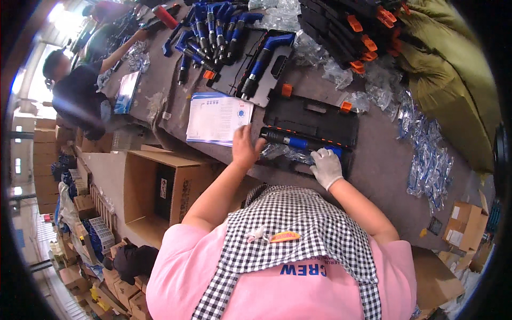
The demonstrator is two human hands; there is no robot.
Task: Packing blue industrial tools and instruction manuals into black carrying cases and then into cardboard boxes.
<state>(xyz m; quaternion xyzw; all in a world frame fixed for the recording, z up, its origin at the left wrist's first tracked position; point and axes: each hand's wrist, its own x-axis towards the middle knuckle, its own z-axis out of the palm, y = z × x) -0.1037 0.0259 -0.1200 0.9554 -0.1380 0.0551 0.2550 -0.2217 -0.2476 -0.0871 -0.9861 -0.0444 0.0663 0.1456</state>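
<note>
Shows the bare left hand (246, 148) at the near corner of the papers (220, 120), just beside the case's left end, thumb and fingers parted, blurred; cannot tell of any hold. Between the hands, has a blue-and-black tool (298, 143) lying in the open case (336, 124), above clear bags (274, 151) likely light, limp, slippery. Seems fairly heavy, stiff, smooth-barrelled, hardly fragile; best taken by the blue right end, barrel supported. Rests the gloved right hand (326, 166) there, fingers half curled; cannot tell gripping from touching.

Around the flat grey table (376, 165), left to right, has a co-worker (77, 93), an open carton (186, 186), heaped blue tools (212, 29), a second case (229, 77), stacked black cases (330, 26), small packets (426, 165), green cloth (450, 80).
</note>
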